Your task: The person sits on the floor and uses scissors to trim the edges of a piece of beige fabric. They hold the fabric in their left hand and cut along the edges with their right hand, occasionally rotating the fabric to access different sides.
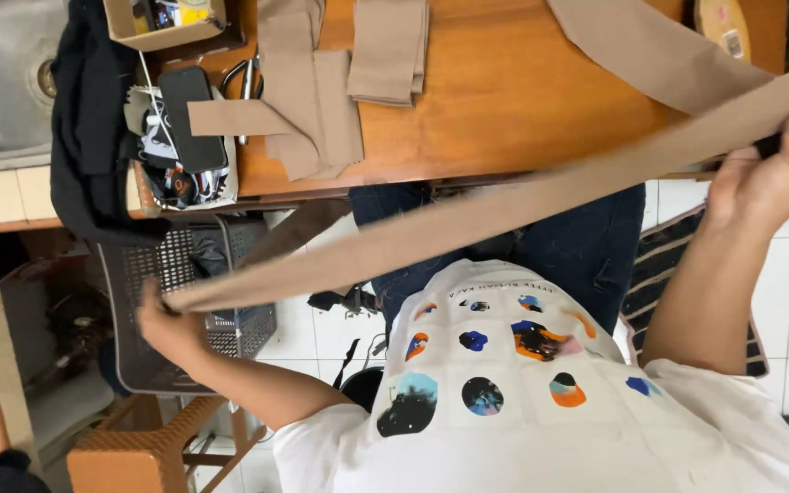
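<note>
STEP: you stretch the tan fabric strip (468,224) taut above your lap, in front of the worktop (522,100) | HANDS: left hand (168,319) pinched shut on one end, right hand (769,173) closed on the other | NEXT: likely needs even tension and level ends.

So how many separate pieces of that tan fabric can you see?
4, maybe more hidden in stacks: a long strip stretched between both hands, a folded stack on the table, overlapping flat pieces beside it, and a wide band at top right.
</note>
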